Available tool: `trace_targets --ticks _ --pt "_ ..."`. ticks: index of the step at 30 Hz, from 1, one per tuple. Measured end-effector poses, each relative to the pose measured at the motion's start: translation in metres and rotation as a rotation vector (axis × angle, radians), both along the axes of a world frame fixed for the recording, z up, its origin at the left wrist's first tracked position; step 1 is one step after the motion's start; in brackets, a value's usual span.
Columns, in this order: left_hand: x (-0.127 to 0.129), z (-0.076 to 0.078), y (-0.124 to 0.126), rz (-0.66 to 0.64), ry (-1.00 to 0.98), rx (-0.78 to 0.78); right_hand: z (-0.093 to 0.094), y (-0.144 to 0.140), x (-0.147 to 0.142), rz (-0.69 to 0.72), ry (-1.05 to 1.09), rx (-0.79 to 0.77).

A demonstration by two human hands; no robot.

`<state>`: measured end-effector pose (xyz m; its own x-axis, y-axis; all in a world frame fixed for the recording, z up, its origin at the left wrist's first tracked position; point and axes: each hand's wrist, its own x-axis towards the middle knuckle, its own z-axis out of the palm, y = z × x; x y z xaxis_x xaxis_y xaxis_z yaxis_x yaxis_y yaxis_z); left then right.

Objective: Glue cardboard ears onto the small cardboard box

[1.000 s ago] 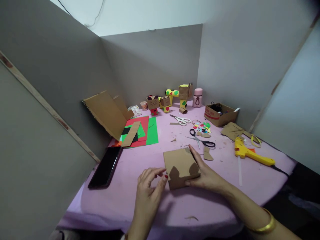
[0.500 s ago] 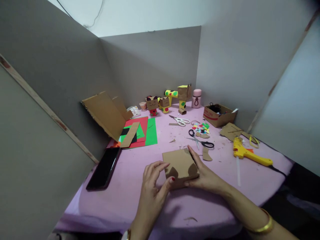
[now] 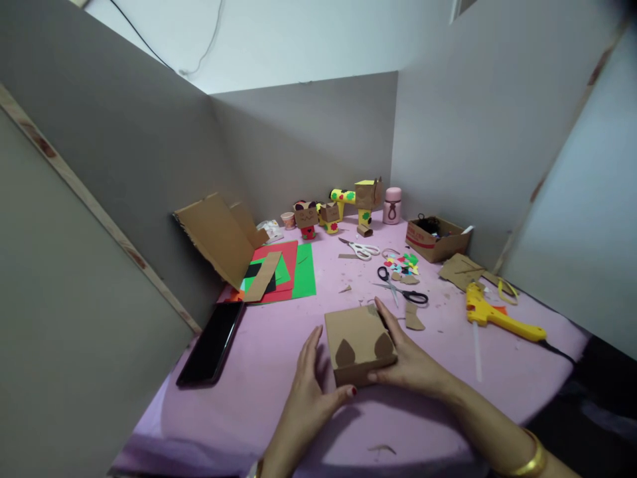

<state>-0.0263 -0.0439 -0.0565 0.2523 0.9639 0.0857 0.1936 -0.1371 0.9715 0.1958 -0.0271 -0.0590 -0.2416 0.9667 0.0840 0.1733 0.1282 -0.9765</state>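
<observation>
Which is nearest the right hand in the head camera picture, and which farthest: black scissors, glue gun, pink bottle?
From the right hand:
1. Black scissors, just beyond the fingers.
2. Glue gun, off to the right.
3. Pink bottle, at the back wall.

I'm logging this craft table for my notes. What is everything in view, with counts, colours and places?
cardboard box: 1, brown with two darker ear shapes on top, centre front
phone: 1, black, left front
coloured paper sheets: a stack, red, green, black, left of centre
cardboard sheets: several, brown, leaning on left wall
scissors: 2, white-handled and black-handled, middle
glue gun: 1, yellow, right
open carton: 1, brown, right rear
paper figures: about four, brown and yellow, rear
pink bottle: 1, rear
table: 1, pink
left hand: against the box's left side
right hand: against its right side, gold bangle on wrist
</observation>
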Motion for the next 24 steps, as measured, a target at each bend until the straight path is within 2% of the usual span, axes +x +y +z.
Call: trace_targets --ticks 3,7,11,15,19,24 --pt "0.003 0.002 0.007 -0.060 -0.113 -0.001 0.005 0.001 -0.004 0.012 0.032 -0.017" --pt "0.005 0.015 0.027 -0.067 -0.178 0.040 0.026 0.015 -0.008 0.001 0.062 0.008" --pt "0.011 0.033 0.062 -0.029 -0.205 0.086 0.046 0.050 -0.012 -0.021 0.105 0.073" --pt "0.021 0.042 0.100 -0.039 -0.265 0.121 0.048 0.092 -0.015 -0.010 0.174 0.137" --pt "0.026 0.034 0.128 -0.024 -0.288 0.158 0.041 0.121 -0.018 0.003 0.214 0.143" --pt "0.027 0.014 0.143 0.037 -0.275 0.184 0.026 0.139 -0.022 0.007 0.233 0.144"
